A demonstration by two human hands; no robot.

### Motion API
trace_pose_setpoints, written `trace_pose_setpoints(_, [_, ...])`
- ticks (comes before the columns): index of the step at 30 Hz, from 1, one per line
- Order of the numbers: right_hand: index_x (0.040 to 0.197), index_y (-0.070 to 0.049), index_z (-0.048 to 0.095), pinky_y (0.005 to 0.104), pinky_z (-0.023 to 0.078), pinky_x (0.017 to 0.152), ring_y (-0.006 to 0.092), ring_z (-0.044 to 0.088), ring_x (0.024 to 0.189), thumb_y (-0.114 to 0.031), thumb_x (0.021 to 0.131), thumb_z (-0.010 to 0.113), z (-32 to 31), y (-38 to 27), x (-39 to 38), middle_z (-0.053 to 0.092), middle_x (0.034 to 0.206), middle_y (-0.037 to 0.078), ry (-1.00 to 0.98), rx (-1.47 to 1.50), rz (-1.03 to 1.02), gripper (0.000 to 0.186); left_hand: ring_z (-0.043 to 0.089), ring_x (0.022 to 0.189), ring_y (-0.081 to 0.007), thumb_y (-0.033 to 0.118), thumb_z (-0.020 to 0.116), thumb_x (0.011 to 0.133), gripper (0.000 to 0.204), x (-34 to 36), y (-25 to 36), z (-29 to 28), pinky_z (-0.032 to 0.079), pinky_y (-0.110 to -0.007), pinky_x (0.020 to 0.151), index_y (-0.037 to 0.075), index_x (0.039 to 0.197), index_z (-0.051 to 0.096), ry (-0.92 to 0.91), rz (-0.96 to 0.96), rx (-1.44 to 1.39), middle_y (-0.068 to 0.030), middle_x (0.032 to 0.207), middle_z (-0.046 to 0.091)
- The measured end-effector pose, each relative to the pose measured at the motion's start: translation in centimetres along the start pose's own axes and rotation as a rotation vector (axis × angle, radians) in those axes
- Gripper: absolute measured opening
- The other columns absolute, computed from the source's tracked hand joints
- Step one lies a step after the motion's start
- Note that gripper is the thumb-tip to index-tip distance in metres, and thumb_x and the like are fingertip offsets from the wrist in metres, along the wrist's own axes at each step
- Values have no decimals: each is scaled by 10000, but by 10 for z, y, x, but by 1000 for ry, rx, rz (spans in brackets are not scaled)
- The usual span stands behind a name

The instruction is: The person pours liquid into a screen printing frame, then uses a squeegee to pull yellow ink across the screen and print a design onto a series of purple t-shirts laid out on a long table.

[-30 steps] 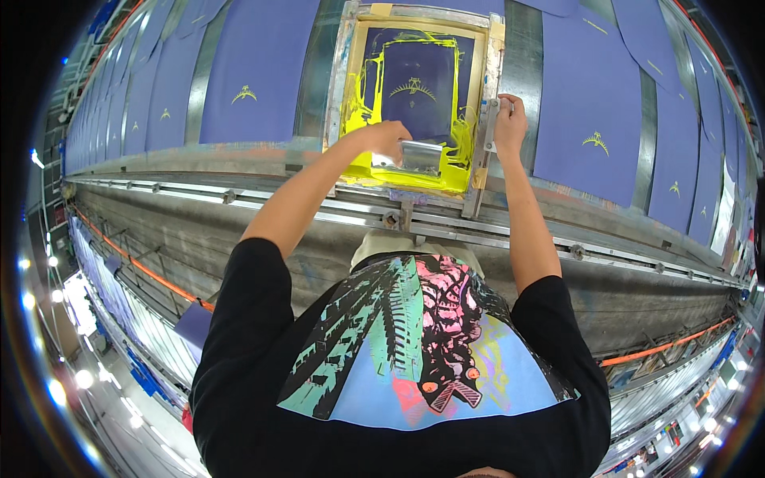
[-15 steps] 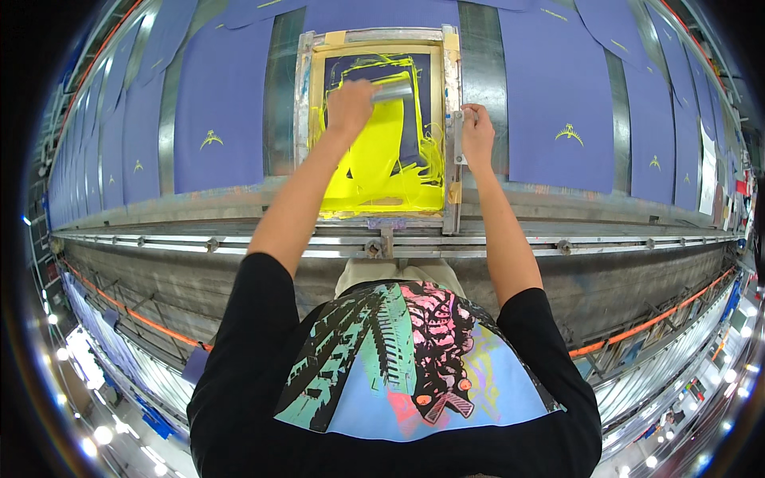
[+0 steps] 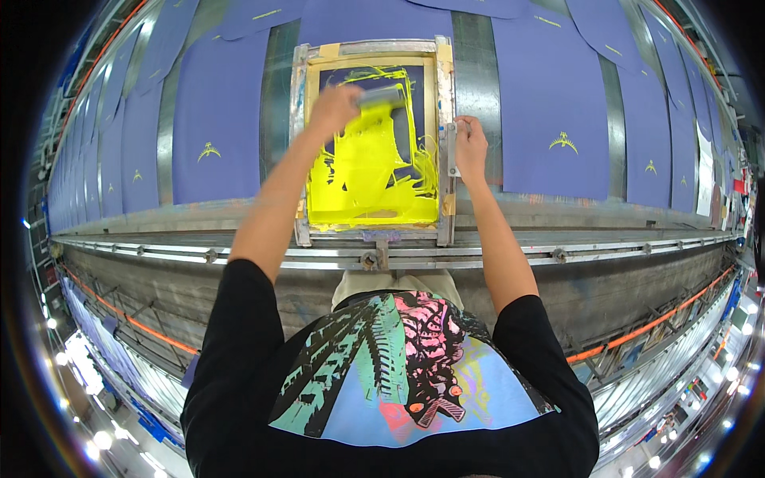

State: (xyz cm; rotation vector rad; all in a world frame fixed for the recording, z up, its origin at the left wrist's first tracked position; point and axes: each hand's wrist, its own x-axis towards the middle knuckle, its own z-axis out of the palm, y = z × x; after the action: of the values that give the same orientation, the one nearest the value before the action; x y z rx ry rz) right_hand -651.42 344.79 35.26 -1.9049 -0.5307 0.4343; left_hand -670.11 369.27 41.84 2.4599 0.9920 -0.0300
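My left hand (image 3: 336,107) is closed around a squeegee (image 3: 384,97), slightly blurred, over the far part of a printing screen. Bright yellow ink (image 3: 365,155) covers much of the mesh in a ragged patch, thickest toward the near edge. Dark mesh shows through at the right and far sides. The rectangular screen frame (image 3: 445,88) has worn metal sides with bits of tan tape. At its right side, my right hand (image 3: 471,145) is closed on a small metal handle plate (image 3: 452,150). Beneath the frame lies a purple-blue sheet (image 3: 374,20), mostly hidden.
Purple-blue sheets (image 3: 550,95) line the long table to both sides, several bearing small yellow prints (image 3: 563,143). Bare metal strips (image 3: 478,88) show between them. A metal rail (image 3: 510,256) runs along the near edge, with a clamp bracket (image 3: 382,256) below the frame.
My left hand and the squeegee have shifted a little to the left over the screen. The yellow ink's outline has changed and broadened. My right hand stays on the handle plate.
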Motion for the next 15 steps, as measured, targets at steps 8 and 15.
trace_pose_setpoints(8, [1098, -87, 670, 407, 442, 644, 247, 543, 613, -229, 1020, 557, 0, 4, -1, 582, 675, 134, 25, 32, 6, 198, 699, 918, -355, 47, 641, 791, 369, -25, 19, 46, 564, -455, 793, 214, 1092, 772, 333, 171, 196, -145, 995, 737])
trace_pose_setpoints(15, [1097, -86, 671, 402, 451, 652, 253, 567, 628, -248, 1022, 558, 1, 8, 3, 605, 693, 137, 18, 1, 3, 212, 709, 990, -273, -66, 611, 758, 378, -149, 31, 81, 558, -442, 810, 141, 1028, 775, 419, 353, 58, -42, 1105, 756])
